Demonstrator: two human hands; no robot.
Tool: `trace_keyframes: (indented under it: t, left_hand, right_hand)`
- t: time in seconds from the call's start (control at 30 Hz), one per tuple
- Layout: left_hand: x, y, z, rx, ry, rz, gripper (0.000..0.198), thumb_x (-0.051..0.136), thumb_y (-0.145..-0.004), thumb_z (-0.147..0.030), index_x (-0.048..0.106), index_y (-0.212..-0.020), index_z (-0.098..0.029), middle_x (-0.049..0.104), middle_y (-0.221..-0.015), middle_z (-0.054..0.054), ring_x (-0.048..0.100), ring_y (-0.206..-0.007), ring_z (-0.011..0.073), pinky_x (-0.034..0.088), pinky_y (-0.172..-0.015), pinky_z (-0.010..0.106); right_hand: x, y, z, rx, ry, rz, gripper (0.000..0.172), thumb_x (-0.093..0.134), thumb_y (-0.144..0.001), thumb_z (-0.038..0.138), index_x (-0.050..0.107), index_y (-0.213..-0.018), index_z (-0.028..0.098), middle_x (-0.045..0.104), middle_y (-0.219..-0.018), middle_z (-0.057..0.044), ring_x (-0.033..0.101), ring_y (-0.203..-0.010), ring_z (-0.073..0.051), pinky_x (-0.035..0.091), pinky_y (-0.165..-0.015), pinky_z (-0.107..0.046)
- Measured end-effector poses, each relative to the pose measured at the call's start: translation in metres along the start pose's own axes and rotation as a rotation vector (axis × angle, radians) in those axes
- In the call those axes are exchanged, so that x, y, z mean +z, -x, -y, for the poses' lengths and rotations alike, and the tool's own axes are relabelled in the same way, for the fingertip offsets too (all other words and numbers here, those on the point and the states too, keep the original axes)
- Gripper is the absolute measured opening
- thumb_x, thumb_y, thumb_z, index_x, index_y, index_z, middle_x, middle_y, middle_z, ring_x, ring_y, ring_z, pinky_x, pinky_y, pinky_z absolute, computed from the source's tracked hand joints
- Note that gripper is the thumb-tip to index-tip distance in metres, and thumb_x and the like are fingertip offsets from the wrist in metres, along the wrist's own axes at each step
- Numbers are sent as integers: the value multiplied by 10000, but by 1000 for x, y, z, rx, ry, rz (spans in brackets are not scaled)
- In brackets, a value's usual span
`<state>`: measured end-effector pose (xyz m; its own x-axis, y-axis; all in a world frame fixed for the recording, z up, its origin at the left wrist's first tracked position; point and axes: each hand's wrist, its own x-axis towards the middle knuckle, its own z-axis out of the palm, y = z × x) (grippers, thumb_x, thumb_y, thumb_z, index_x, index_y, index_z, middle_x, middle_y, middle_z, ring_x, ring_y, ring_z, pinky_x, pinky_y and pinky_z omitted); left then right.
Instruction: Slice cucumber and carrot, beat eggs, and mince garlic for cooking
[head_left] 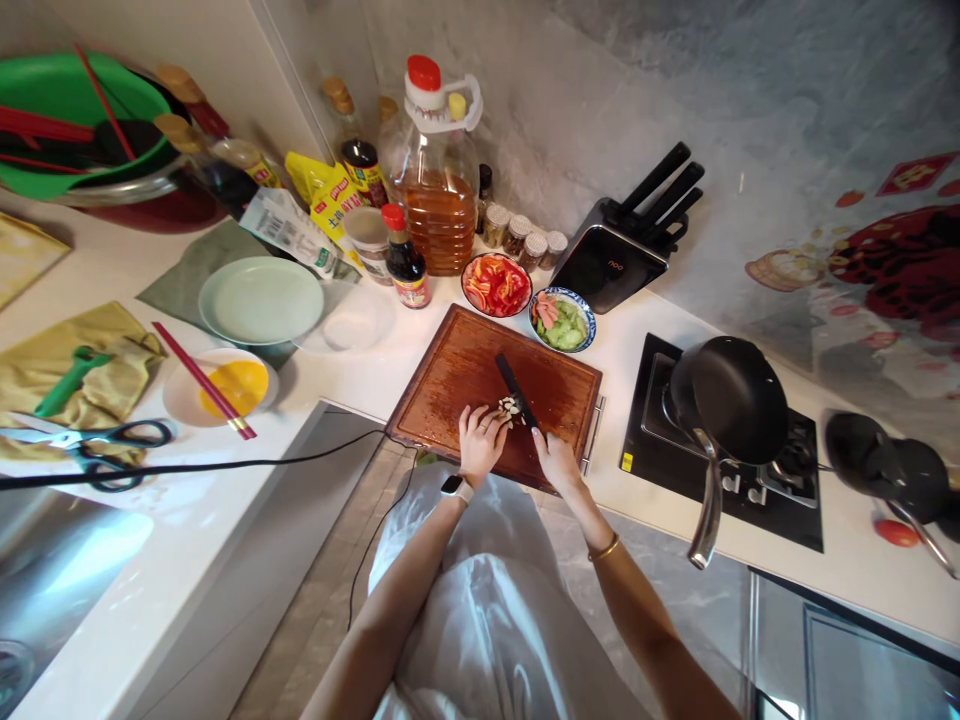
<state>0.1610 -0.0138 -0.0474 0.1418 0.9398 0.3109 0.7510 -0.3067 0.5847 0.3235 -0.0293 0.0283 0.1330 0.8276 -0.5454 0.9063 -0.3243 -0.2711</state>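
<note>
On the wooden cutting board (450, 385) lie small pale chopped pieces (509, 407), which look like garlic. My left hand (482, 440) rests over the near left side of these pieces, fingers bent onto them; it wears a watch at the wrist. My right hand (555, 458) is closed round the handle of a dark knife (513, 385), whose blade points away from me and to the left, beside the pieces. Behind the board stand a bowl of red sliced vegetables (496, 285) and a blue-rimmed bowl with green and pink slices (561, 322).
A black pan (739, 400) sits on the stove (645, 455) at right. Leftward are an egg bowl (180, 400) with chopsticks, scissors (135, 434) and a pale plate (261, 300). Behind stand an oil jug (439, 215) and a knife block (611, 260). A black cable (300, 460) crosses the left counter.
</note>
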Motion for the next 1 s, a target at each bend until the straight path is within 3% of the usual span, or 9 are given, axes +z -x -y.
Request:
trace_keyframes:
  t: [0.13,0.37,0.57,0.77,1.0]
  left_hand:
    - [-3,2,2,-24,-25,-6,169,558,-926,-238,707,-1006,-248,744,-1021,39,603,-1092,250,306,-1122,514]
    - [0,8,5,9,-15,4,279,557,-927,-223,690,-1159,-299,724,-1149,30,569,-1173,264,267,-1145,543]
    - [2,13,4,22,-18,19,283,552,-927,-215,689,-1161,-293,725,-1148,29,557,-1194,261,261,-1151,547]
    - [-6,14,4,-62,-34,-5,190,532,-928,-236,713,-981,-253,727,-1000,55,591,-1102,257,283,-1137,535]
    - [-7,17,5,-98,-43,12,180,533,-922,-244,698,-992,-258,713,-1010,64,575,-1091,262,271,-1124,532]
  right_hand:
    - [-2,-4,-8,-9,70,31,539,266,-1035,502,680,-984,161,756,-929,-152,731,-912,-261,502,-795,-303]
    - [5,-9,-5,-20,121,57,530,262,-1036,492,672,-1073,159,755,-967,-165,728,-939,-263,509,-819,-318]
    - [19,-11,-13,-36,49,-23,527,245,-1043,477,668,-1048,161,756,-958,-141,731,-912,-247,507,-787,-286]
    - [5,3,-10,-111,81,21,524,249,-1038,496,666,-1030,178,754,-907,-122,734,-869,-252,506,-750,-290]
    - [-9,10,3,-107,280,85,554,232,-1031,523,665,-1039,177,752,-915,-145,732,-869,-273,509,-739,-317]
